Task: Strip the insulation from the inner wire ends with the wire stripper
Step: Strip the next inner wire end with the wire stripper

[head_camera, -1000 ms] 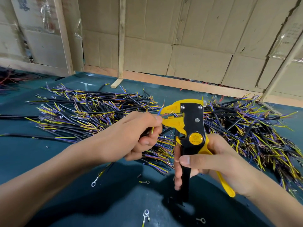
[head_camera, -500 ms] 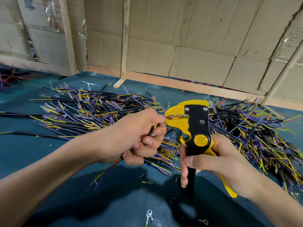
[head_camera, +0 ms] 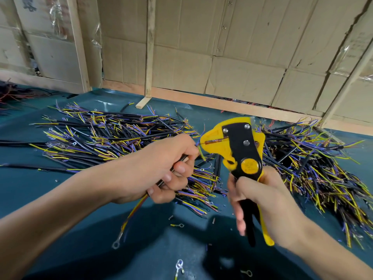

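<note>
Two hands working: left hand [head_camera: 159,170] fingers curled round black cable [head_camera: 177,164], inner wire end in wire stripper [head_camera: 240,156] head; right hand [head_camera: 268,201] grips stripper handles.

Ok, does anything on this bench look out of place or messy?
Mostly the litter: loose ring terminals and cut insulation bits lie scattered on the teal table in front of the wire pile. The wire stripper itself looks intact.
</note>
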